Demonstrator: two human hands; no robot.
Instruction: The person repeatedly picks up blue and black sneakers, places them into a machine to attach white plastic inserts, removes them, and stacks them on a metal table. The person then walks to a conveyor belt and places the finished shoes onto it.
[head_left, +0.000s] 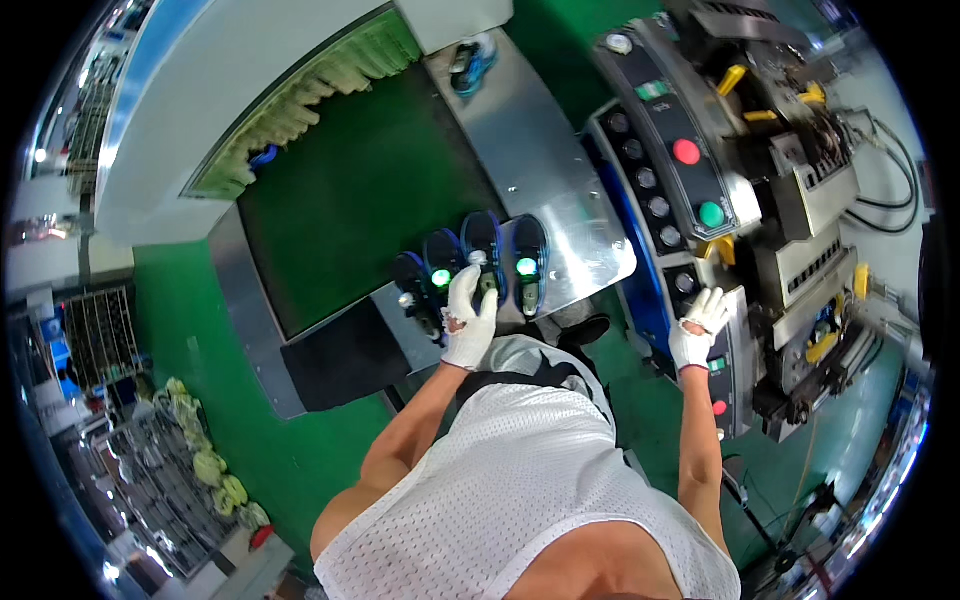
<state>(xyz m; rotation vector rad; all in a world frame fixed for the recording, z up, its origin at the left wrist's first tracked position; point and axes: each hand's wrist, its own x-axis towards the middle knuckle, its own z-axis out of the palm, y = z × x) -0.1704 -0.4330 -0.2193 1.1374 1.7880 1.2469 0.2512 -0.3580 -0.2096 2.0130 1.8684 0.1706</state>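
Several dark shoes with blue edges stand side by side at the near end of a conveyor, each with a last inside it. My left hand [472,322], in a white glove with a worn patch, reaches over the shoe [483,238] second from the right. Its finger and thumb are apart over the shoe's heel end; whether they touch it I cannot tell. The rightmost shoe [529,250] is on the metal ledge. My right hand [702,325], also gloved, is open with fingers stretched out, over or on the edge of a machine's control panel [712,355].
A green conveyor belt [360,190] runs into a tunnel behind a fringed curtain [325,90]. Another blue shoe [472,65] sits on the far metal ledge [530,110]. The machine at right carries a red button [686,151] and a green button [711,214]. Racks stand at left.
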